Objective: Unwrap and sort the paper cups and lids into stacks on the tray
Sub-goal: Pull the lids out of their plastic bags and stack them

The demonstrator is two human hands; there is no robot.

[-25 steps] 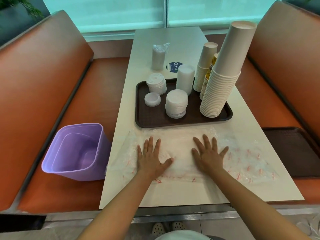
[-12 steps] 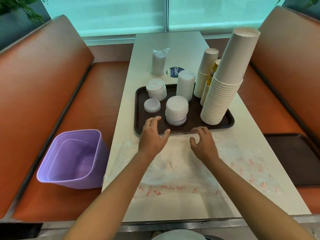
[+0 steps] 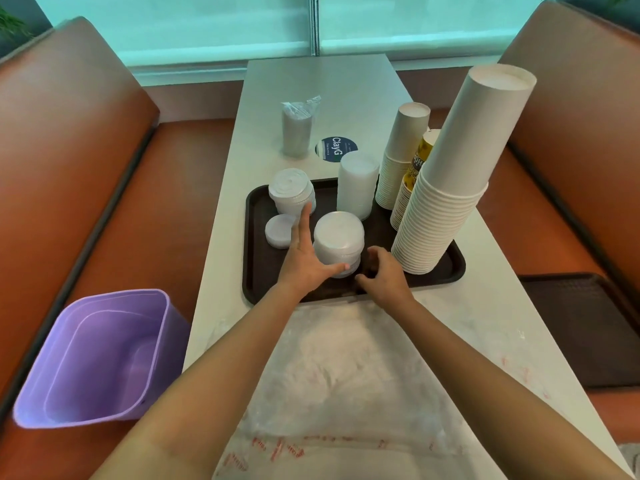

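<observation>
Head view: both hands flank lid stack (image 3: 338,241) on tray (image 3: 446,271).

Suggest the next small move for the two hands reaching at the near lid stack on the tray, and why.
Probably close both hands round the near lid stack and steady it. The left hand lies open against its left side, thumb at the base; the right hand sits curled beside its right base, holding nothing visible. The stack stands on the tray, near its front edge.
</observation>
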